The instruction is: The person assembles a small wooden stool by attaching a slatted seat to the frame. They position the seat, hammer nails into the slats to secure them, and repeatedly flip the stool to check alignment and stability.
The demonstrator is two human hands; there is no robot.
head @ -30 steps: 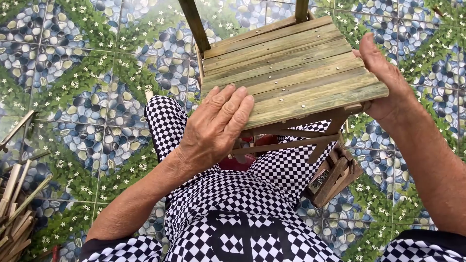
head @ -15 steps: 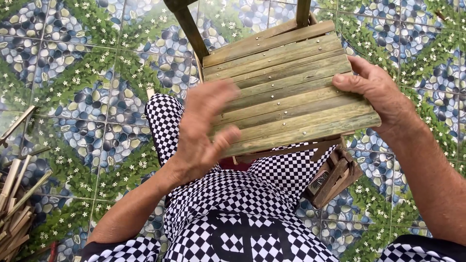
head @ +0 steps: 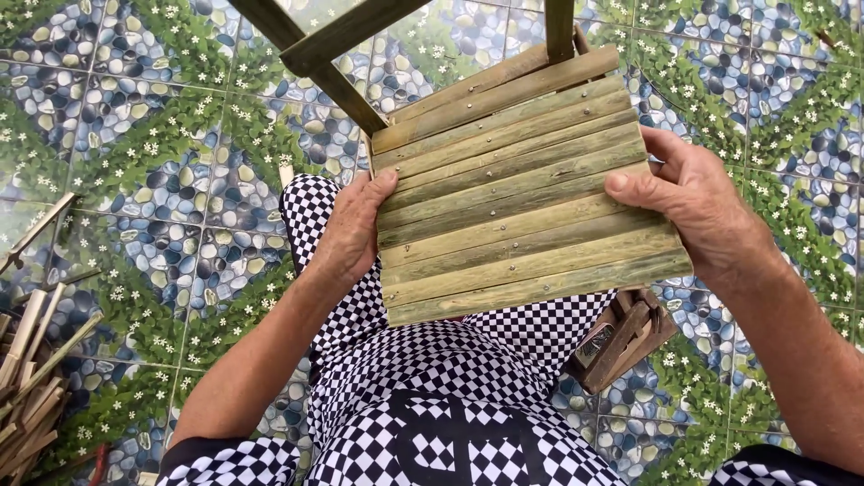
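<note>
Left hand [head: 353, 232]: the fingers [head: 382, 183] are curled closed around the left edge of the slatted seat [head: 517, 189], thumb tip on the top face, the remaining fingers hidden beneath. Right hand [head: 697, 205]: the thumb [head: 641, 187] lies flat on the top face at the right edge; the other fingers wrap down over that edge and out of sight. Both hands clamp the seat from opposite sides.

The seat is a panel of greenish wooden slats laid side by side, belonging to a small wooden chair [head: 468, 108]. It is held above the person's lap, tilted, with its near edge over the checkered trousers [head: 423, 396]. Two frame bars [head: 310, 40] project beyond the far left corner, and one post [head: 560, 27] rises at the far right corner.

Below the right edge of the seat, a small wooden stool [head: 621, 337] stands on the tiled floor [head: 162, 135], partly hidden by the seat. A bundle of wooden sticks [head: 31, 378] lies at the left border, well apart from the left hand. Open floor surrounds the chair at left, far side and right.
</note>
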